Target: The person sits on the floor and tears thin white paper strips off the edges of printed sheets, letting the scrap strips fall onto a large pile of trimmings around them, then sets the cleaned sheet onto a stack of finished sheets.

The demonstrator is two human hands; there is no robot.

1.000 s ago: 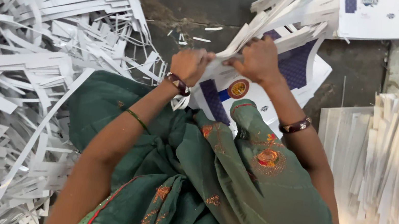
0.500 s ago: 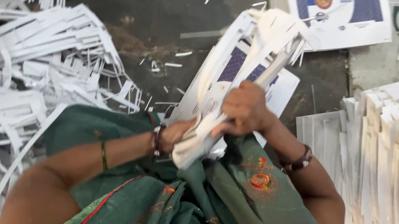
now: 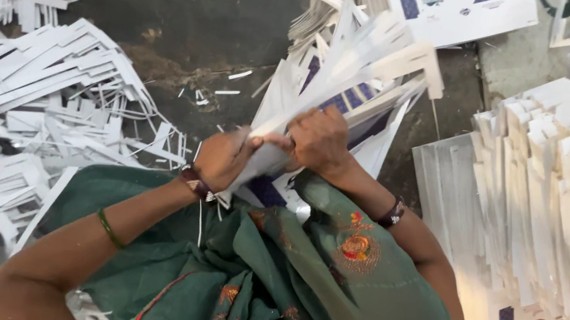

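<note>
At centre frame, the left hand and right hand both clench the lower end of a bundle of printed card sheets, seemingly light, bendy and apt to fan out, best gripped near that base.

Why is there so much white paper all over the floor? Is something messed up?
Yes, it looks messy. A tangled heap of white paper strips sprawls over the dark floor, with small scraps scattered nearby. The left hand and right hand grip a bent, fanned-out bundle of printed card sheets.
</note>
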